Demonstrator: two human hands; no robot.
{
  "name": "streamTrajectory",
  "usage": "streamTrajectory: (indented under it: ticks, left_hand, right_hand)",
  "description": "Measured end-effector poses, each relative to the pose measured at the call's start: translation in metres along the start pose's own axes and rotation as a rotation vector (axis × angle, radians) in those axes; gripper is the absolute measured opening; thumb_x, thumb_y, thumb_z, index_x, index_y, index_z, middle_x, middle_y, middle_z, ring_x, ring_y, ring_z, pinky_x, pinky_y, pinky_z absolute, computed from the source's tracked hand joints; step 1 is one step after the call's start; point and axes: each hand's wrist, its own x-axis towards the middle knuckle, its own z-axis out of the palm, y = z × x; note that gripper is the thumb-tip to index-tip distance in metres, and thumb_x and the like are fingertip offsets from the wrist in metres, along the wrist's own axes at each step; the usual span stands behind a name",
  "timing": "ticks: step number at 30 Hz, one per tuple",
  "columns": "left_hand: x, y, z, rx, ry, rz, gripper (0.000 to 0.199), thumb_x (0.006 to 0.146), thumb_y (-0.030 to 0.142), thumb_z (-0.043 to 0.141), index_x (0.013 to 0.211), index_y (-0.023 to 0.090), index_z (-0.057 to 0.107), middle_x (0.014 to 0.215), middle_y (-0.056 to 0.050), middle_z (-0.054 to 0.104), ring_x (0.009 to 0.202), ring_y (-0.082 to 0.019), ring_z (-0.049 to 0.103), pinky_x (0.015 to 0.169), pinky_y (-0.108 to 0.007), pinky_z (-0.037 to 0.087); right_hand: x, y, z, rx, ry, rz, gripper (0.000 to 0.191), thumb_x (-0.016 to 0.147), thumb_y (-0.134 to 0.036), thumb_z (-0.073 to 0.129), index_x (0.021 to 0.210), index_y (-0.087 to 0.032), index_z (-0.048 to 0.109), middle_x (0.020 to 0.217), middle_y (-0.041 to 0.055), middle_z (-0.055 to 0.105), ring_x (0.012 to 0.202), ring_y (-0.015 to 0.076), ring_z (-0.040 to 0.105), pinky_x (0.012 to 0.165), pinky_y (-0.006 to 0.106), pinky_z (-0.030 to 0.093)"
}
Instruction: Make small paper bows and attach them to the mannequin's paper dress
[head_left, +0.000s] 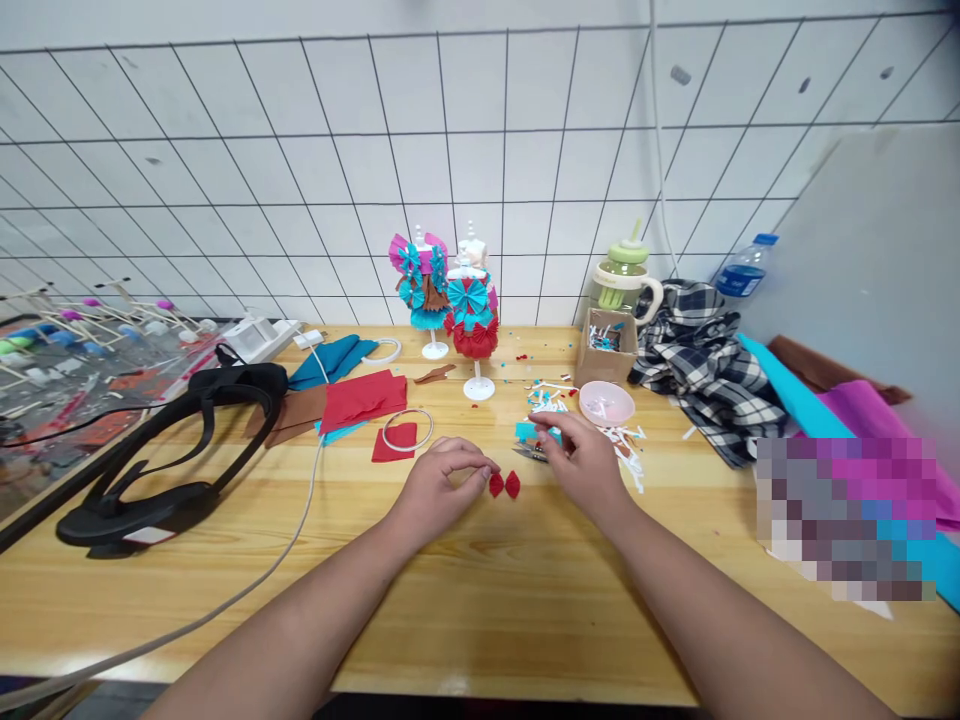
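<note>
Beyond and left of the pink bowl (621, 403), the front miniature mannequin (484, 342) could be toppled if its slim stand is knocked by a reaching hand. The bowl itself could be tipped by the right hand (589, 465), poised narrowly open just beside it, above scissors (529, 455); contact cannot be told. By the left hand (433, 488), nearly pinched at the small red paper bow (512, 485) nearer and left of the bowl, folds could be crushed; its grip cannot be told.

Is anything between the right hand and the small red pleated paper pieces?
Yes: metal scissors lie on the table between the right hand and the red pieces. Nothing visible separates the left hand from them.
</note>
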Motion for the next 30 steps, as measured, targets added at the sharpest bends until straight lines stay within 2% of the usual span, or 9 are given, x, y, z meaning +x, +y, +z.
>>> streamTrajectory:
  ticks: [4,8,11,15,22,27,30]
  left_hand:
    - [-0.001,-0.001,0.000,0.025,0.003,0.025,0.015,0.082,0.021,0.059,0.084,0.025,0.074,0.083,-0.002,0.069,0.081,-0.017,0.062,0.079,-0.030,0.045]
    - [-0.001,-0.003,0.001,0.046,0.020,0.048,0.015,0.082,0.022,0.059,0.085,0.025,0.074,0.083,-0.003,0.069,0.081,-0.016,0.061,0.077,-0.030,0.045]
    - [-0.001,-0.005,0.002,0.068,0.030,0.078,0.016,0.083,0.023,0.059,0.086,0.026,0.074,0.083,-0.003,0.068,0.081,-0.016,0.060,0.076,-0.030,0.045]
    - [-0.001,-0.006,0.004,0.091,0.025,0.100,0.015,0.083,0.024,0.059,0.085,0.027,0.074,0.081,-0.002,0.068,0.079,-0.016,0.059,0.074,-0.030,0.044]
    - [-0.001,-0.004,0.006,0.113,0.023,0.134,0.014,0.082,0.023,0.061,0.083,0.025,0.075,0.081,-0.003,0.067,0.079,-0.016,0.059,0.073,-0.030,0.044]
    - [-0.001,-0.002,0.005,0.110,0.003,0.108,0.014,0.083,0.025,0.061,0.082,0.026,0.075,0.083,-0.003,0.070,0.082,-0.017,0.061,0.076,-0.032,0.044]
    - [0.000,-0.004,0.003,0.102,0.000,0.066,0.017,0.084,0.026,0.059,0.092,0.026,0.074,0.091,-0.003,0.071,0.088,-0.019,0.061,0.081,-0.034,0.045]
  right_hand:
    - [-0.008,-0.023,0.003,0.108,-0.123,-0.063,0.014,0.082,-0.023,0.059,0.088,-0.023,0.071,0.081,0.0031,0.069,0.081,0.0181,0.061,0.076,0.032,0.047]
    - [-0.012,-0.030,0.007,0.171,-0.179,0.039,0.015,0.079,-0.026,0.064,0.091,-0.022,0.072,0.074,0.0020,0.068,0.074,0.0172,0.060,0.068,0.030,0.046]
    - [-0.013,-0.029,0.010,0.183,-0.173,0.105,0.013,0.077,-0.028,0.066,0.087,-0.022,0.073,0.069,0.0010,0.067,0.065,0.0150,0.056,0.060,0.027,0.043]
    - [-0.015,-0.028,0.013,0.179,-0.154,0.115,0.012,0.076,-0.029,0.068,0.086,-0.023,0.074,0.068,0.0000,0.066,0.058,0.0131,0.051,0.056,0.026,0.040]
    - [-0.015,-0.028,0.015,0.155,-0.165,0.096,0.006,0.077,-0.024,0.065,0.077,-0.023,0.071,0.067,-0.0010,0.064,0.060,0.0127,0.051,0.056,0.025,0.039]
    - [-0.014,-0.029,0.012,0.150,-0.183,0.011,0.006,0.079,-0.024,0.065,0.077,-0.023,0.070,0.069,-0.0005,0.064,0.064,0.0136,0.054,0.059,0.025,0.040]
    - [-0.013,-0.025,0.012,0.250,-0.177,0.070,0.009,0.079,-0.026,0.065,0.076,-0.022,0.072,0.068,0.0005,0.066,0.064,0.0140,0.057,0.059,0.025,0.043]
